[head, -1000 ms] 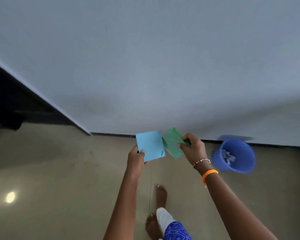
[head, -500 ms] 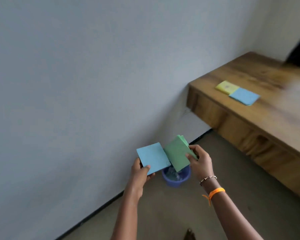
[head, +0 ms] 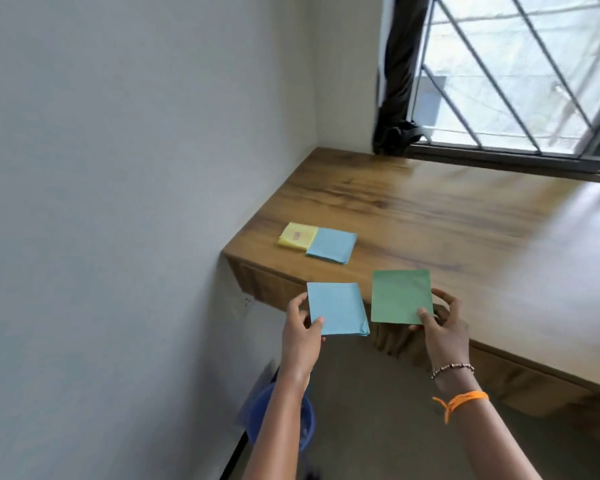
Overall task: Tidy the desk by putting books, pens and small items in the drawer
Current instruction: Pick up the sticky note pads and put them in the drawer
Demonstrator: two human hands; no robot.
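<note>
A pale grey plaster wall (head: 125,202) fills the left half of the view and meets a barred window (head: 520,74) at the far corner, where a dark curtain (head: 395,81) hangs bunched against the frame. Below the window runs a broad wooden desk top with a brown grain (head: 430,209), its front edge crossing toward the lower right. Down by the wall, on the floor, stands a blue plastic bucket (head: 307,427), partly hidden behind the left forearm and blurred.

On the near left corner of the desk lie a flat blue paper pad (head: 331,244) and a yellow paper pad (head: 297,236), touching, the blue one overlapping the yellow one's right edge.

In front of the desk edge, the left hand (head: 300,336) pinches a light blue notepad (head: 336,308) by its lower left corner, thumb on top. The right hand (head: 442,327) holds a green notepad (head: 400,296) by its lower right corner, thumb on its face, fingers curled behind. The two held pads sit side by side, just apart. An orange wristband (head: 465,400) and a beaded bracelet (head: 452,368) circle the right wrist.
</note>
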